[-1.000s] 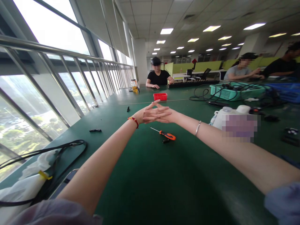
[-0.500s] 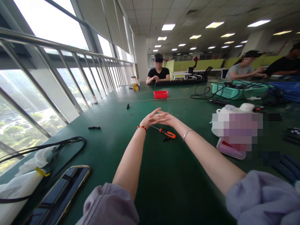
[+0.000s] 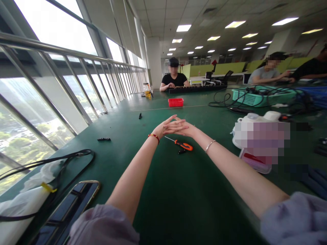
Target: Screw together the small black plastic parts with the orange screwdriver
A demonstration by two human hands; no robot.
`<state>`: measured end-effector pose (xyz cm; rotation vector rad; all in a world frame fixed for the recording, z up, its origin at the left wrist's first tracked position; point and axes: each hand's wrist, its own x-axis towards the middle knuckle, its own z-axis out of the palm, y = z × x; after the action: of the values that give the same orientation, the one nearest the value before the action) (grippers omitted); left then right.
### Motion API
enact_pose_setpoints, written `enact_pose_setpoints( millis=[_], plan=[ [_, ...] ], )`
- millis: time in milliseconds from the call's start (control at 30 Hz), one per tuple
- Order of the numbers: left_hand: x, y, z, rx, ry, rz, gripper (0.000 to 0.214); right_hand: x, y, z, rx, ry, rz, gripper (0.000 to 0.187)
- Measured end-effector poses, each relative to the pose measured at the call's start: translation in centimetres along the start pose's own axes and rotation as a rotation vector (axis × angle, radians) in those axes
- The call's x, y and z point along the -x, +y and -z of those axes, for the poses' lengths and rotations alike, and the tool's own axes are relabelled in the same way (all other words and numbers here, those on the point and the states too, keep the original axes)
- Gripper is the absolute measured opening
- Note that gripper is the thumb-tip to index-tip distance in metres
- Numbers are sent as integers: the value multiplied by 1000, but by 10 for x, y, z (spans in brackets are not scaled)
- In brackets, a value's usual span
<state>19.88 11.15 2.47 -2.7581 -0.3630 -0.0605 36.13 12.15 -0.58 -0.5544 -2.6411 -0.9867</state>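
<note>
One screwdriver (image 3: 184, 146) lies on the surface (image 3: 178, 190), just below the fingers (image 3: 176, 128) in view.
Left hand (image 3: 162, 129) and right hand (image 3: 191, 130) cross their outstretched fingers together; a black piece (image 3: 182, 151) sits beside the handle, a red basket (image 3: 175, 104) beyond the fingers.

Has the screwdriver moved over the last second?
No: the screwdriver shows no clear shift in any direction, judged against the red box beyond it.

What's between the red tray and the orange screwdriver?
In the head view, the left hand and right hand, overlapping, appear between the red tray and the orange screwdriver.
</note>
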Motion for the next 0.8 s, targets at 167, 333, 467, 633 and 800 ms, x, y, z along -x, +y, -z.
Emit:
enact_pose_setpoints(
  millis=[167, 333, 467, 633, 800],
  plan=[
    [17, 17, 46, 36, 142, 73, 42, 1, -7, 56, -87, 21, -62, 63],
    [31, 54, 51, 239, 545, 610, 45, 4, -40, 109, -186, 73, -70, 38],
    [26, 89, 26, 549, 699, 1081, 34, 11, -55, 118, -336, -29, -522, 35],
    [22, 125, 2, 554, 446, 993, 23, 11, -48, 110, -495, -481, -911, 26],
    [25, 132, -6, 486, 301, 925, 31, 18, -48, 100, -560, -673, -901, 28]
  ],
)
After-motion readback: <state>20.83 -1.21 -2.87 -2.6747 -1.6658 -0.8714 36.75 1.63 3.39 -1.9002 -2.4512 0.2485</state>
